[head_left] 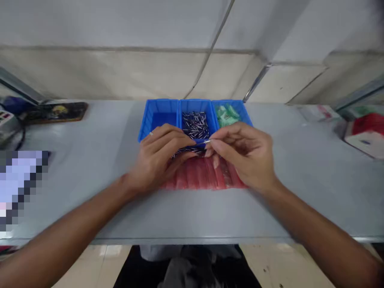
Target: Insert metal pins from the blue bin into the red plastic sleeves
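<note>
My left hand [160, 154] is curled, holding a bundle of small dark metal pins [187, 150] against its fingers. My right hand [241, 152] pinches one thin pin [207, 141] by its silvery tip, right beside the left fingertips. Both hands hover over a red ribbed pad [204, 176] lying on the grey table. Just behind them stand three blue bins: the left bin [159, 114] looks bare inside, the middle bin [195, 108] holds several dark pins, and the right bin [237, 108] holds green pieces [227, 114].
The grey table [90, 172] runs to a front edge near me. A dark mat [55, 112] and a device with a cable [9, 128] lie at far left. A pixelated patch [21, 184] sits at left. Red and white boxes [364, 134] stand at far right.
</note>
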### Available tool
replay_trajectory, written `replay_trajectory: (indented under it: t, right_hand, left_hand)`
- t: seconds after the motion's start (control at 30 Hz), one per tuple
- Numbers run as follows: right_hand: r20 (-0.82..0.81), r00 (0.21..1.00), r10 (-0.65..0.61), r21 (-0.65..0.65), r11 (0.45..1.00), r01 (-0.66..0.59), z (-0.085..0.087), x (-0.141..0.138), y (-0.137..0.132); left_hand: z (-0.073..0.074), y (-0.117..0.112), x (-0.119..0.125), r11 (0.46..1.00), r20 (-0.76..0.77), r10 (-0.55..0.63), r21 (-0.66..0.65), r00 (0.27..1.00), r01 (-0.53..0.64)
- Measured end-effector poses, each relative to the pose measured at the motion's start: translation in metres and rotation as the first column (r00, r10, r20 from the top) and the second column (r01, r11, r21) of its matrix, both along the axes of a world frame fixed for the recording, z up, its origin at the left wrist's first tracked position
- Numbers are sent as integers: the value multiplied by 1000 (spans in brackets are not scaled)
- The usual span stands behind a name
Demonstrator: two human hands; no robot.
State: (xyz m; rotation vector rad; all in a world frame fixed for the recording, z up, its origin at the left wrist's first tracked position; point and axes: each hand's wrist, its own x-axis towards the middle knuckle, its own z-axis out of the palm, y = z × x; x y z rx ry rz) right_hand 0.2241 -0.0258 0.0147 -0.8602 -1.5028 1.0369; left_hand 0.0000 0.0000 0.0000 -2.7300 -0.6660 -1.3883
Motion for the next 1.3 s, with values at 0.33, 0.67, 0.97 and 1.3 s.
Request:
replay_trajectory:
  t: [0.33, 0.67, 0.97, 1.3]
  right_hand:
    - [-152, 976, 155, -72, 983, -168, -5, 1, 0]
    - [-85, 992, 90, -38, 995, -94, -1, -1, -2]
    - [-122, 990, 71, -19, 997, -74, -9, -8, -4]
    - [-165, 986, 39, -32, 998, -44, -10, -11, -4]
  left_hand:
    - [3, -2, -1, 989, 118, 69, -142, 991, -52]
    - [1, -3, -2, 993, 122, 42, -116, 992, -28]
    - [2, -5, -1, 995, 134, 72, -84, 988, -61]
    - [2, -5, -3, 995, 164, 56, -91, 985, -42]
